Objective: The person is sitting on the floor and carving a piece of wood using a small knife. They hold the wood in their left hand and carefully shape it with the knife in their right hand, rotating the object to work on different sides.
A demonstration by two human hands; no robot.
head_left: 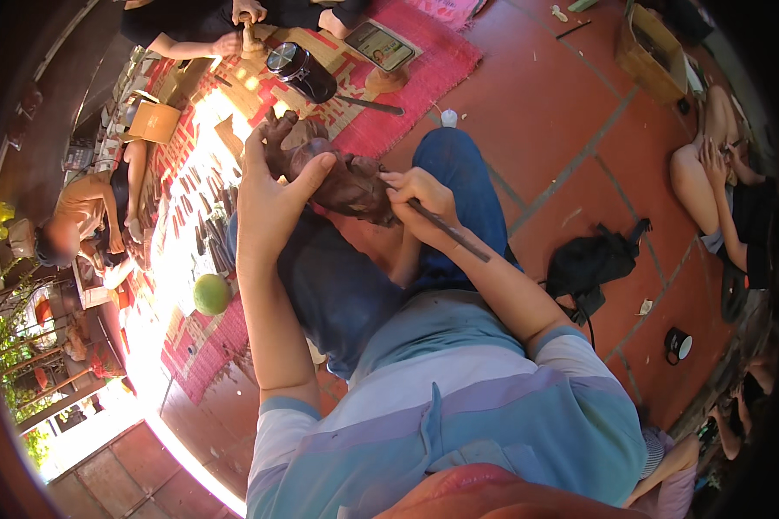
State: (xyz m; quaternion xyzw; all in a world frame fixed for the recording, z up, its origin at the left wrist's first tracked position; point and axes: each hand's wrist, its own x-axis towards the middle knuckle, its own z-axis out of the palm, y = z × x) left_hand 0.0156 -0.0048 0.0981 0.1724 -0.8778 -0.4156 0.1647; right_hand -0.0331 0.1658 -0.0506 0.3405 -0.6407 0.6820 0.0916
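A dark reddish-brown carved wooden figure point(355, 186), knobbly and irregular, is held above my lap. My left hand point(273, 195) grips its left end, with the thumb across the near side and the fingers partly hidden behind. A thin dark rod-like tool point(452, 231) is pinched in my right hand point(422, 201), its shaft slanting back toward my right forearm. The fingers of that hand rest against the carving's right end. Those fingers cover the tool's working tip, so its shape cannot be made out.
A red patterned mat point(441, 52) bears a black flask point(307, 76), a phone point(379, 45), many slim tools point(195, 208) and a green round fruit point(210, 294). On the tiles lie a black bag point(590, 262) and a mug point(678, 345). Other people sit ahead and at both sides.
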